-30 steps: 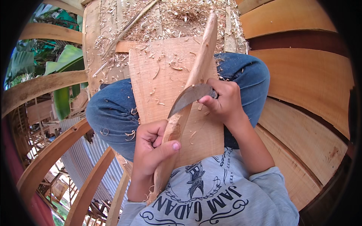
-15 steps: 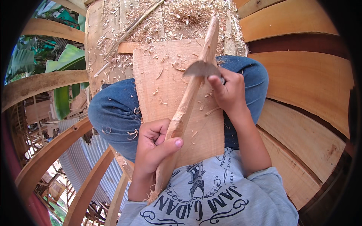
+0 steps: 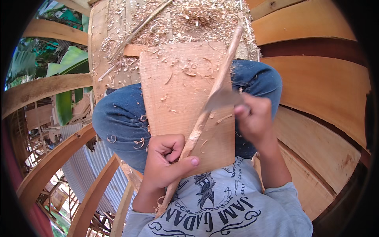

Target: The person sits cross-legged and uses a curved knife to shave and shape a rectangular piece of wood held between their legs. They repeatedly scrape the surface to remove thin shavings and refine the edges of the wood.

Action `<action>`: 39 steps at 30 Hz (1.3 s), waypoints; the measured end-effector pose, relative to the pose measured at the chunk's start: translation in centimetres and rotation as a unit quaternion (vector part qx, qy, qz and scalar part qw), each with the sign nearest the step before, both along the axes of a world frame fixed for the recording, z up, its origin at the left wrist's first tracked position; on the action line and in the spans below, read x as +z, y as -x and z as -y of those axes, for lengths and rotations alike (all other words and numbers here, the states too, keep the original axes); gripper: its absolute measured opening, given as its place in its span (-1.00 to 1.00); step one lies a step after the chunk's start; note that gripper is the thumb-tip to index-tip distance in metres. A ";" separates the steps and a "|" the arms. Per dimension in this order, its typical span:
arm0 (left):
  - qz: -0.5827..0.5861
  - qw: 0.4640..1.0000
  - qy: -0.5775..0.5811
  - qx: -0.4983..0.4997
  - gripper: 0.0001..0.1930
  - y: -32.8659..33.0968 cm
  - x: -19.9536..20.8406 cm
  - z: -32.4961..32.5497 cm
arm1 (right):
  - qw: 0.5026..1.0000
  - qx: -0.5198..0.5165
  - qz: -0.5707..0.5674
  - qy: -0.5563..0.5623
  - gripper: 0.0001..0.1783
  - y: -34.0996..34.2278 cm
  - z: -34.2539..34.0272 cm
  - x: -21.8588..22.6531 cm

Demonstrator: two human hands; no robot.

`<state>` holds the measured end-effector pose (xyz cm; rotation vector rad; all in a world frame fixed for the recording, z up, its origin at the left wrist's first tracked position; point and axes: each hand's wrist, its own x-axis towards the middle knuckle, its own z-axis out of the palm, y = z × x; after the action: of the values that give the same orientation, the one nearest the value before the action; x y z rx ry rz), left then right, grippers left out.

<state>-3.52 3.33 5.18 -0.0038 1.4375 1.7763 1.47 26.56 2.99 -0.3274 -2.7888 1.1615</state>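
Note:
A long whittled wooden stick (image 3: 221, 81) slants from my shirt up over a flat wooden board (image 3: 169, 114) on my lap. My left hand (image 3: 167, 158) is closed around its lower part, thumb lying along the near side. In my right hand (image 3: 256, 118) is a knife (image 3: 224, 100) with a broad, rounded metal blade, blurred by motion. The blade lies across the middle of the stick; whether it bites into the wood cannot be made out. My right fingers hide the knife's handle. Curled shavings (image 3: 190, 73) are scattered on the board.
My jeans-clad knees (image 3: 118, 112) flank the board. Shavings (image 3: 197, 19) heap on the plank floor ahead, beside a thin stick (image 3: 138, 27). Wide planks (image 3: 312, 87) stand at the right; curved wooden slats (image 3: 51, 89) form a railing at the left, with leaves beyond.
The knife and my right hand have moved down the stick toward me and slightly right. The stick's far end has swung right; it looks rolled to a narrower side. My left hand has shifted slightly.

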 end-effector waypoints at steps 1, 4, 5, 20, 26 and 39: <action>-0.004 1.000 -0.002 -0.003 -0.45 0.1 0.2 -0.2 | 1.000 0.003 0.020 -0.005 -0.41 -0.4 0.7 0.6; -0.014 1.000 0.003 -0.002 -0.46 0.0 0.5 -0.5 | 0.997 -0.001 0.064 -0.052 -0.38 -0.3 1.3 1.5; -0.017 1.000 0.006 -0.001 -0.46 -0.1 0.6 -0.6 | 0.993 -0.019 0.071 -0.096 -0.37 0.2 0.3 1.4; 0.007 0.998 0.021 -0.064 -0.45 0.5 1.5 -1.0 | 0.981 -0.182 0.063 -0.005 -0.26 1.8 -7.9 0.0; 0.011 0.999 0.016 -0.051 -0.46 0.3 1.2 -1.1 | 0.990 -0.030 0.076 -0.113 -0.30 -0.2 -0.5 2.0; 0.023 0.999 -0.012 -0.022 -0.50 0.5 1.3 -1.4 | 0.964 -0.080 0.099 -0.232 -0.20 3.0 -4.9 1.2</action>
<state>-4.07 4.68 6.43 -0.0003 1.3738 1.7472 -1.52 31.45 4.18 -0.6326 -3.0153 0.4381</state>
